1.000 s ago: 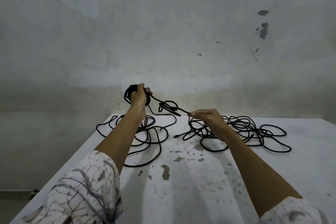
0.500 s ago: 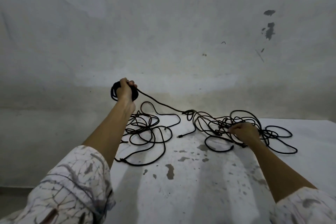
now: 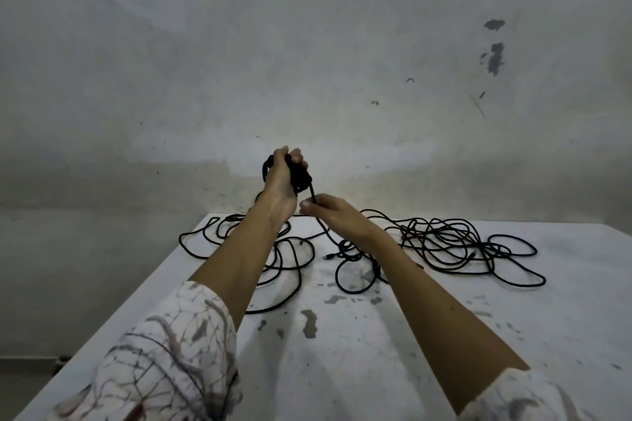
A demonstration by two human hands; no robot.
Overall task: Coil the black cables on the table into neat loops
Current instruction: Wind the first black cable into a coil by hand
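My left hand is raised above the far edge of the table and grips a small black coil of cable. A strand runs down from the coil to my right hand, which pinches it just below and to the right of the left hand. From there the strand drops to a loose tangle of black cable lying on the right half of the white table. More loose loops lie on the left, partly hidden behind my left forearm.
The table is white with chipped grey patches and stands against a stained grey wall. Its left edge runs diagonally toward me, with floor beyond it. My patterned sleeves fill the lower corners.
My right hand has come up from the right tangle to the strand just under the coil. My left hand, still holding the coil, has moved right toward the middle.
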